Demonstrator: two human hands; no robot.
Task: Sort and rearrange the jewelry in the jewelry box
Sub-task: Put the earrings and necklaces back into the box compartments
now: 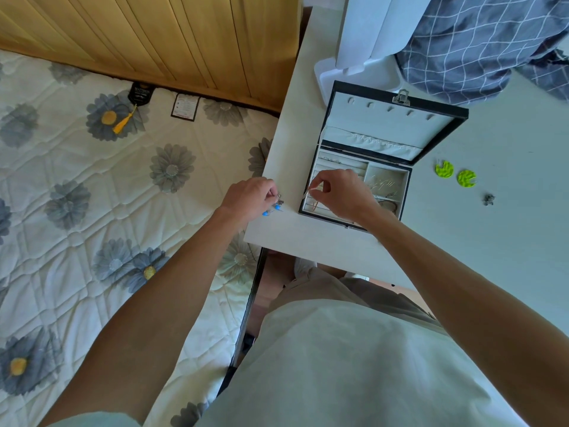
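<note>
The open black jewelry box with white lining (pixel 437 118) sits on the white table (pixel 508 229). Right hand (pixel 341 192) pinches a thin gold piece (pixel 308 192) over the ring rows; left hand (pixel 249 197) holds blue-beaded earrings (pixel 272 209) right at the table's edge, so honestly a loose grip could drop them onto the flowered bed (pixel 123 186).

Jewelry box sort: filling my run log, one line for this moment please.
left hand: grips blue-beaded piece | right hand: pinches thin earring over jewelry box

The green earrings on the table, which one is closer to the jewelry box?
The left green earring, the one with a notch at its top edge. It lies nearer the open jewelry box; the other green earring sits farther right, toward the small dark trinket.
</note>
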